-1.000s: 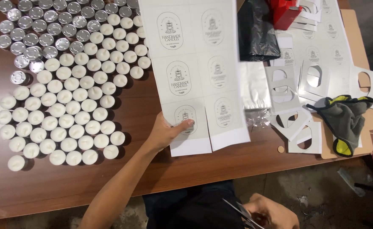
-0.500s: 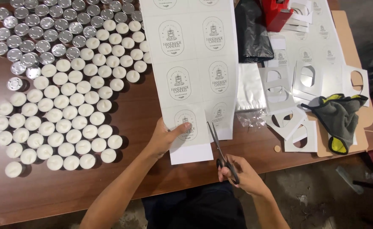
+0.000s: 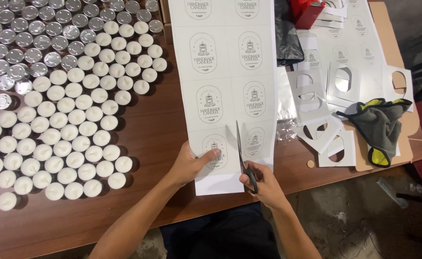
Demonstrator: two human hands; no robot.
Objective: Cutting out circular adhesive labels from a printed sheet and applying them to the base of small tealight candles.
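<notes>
Paper, white: long label sheet [image 3: 225,86] lying over the brown desk [image 3: 144,129], two columns of oval printed labels in dark outline, running from 12 o'clock down toward the near edge at 6 o'clock.
Left hand [image 3: 192,163]: closed on the sheet's near-left corner, thumb pressed on top of the lowest left label; likely pinning the paper flat and taut so it cannot slide under the blades.
Right hand [image 3: 261,182]: gripping the black scissors [image 3: 243,156] by the loops, at 3 o'clock of the left hand; blades open, pointing toward 12 o'clock, set on the seam between the two columns, apparently to split the sheet lengthwise.
Cut line: already parted at the bottom, left strip hanging lower than the right.
Candles: white tealights [image 3: 72,139] packed in rows at 9 o'clock of the sheet, well apart from the blades.
Metal cups: empty silver tins [image 3: 24,43] grouped at 10 o'clock, beyond the candles.
Spent backing: white squares with oval holes [image 3: 333,144] piled at 3 o'clock, labels already removed.
More sheets: printed labels [image 3: 350,48] at 2 o'clock, partly under the offcuts.
Cloth: grey rag with yellow trim [image 3: 381,132] at 3 o'clock near the desk edge.
Far items: black bag [image 3: 287,38] and red object [image 3: 307,9] at 1 o'clock.
</notes>
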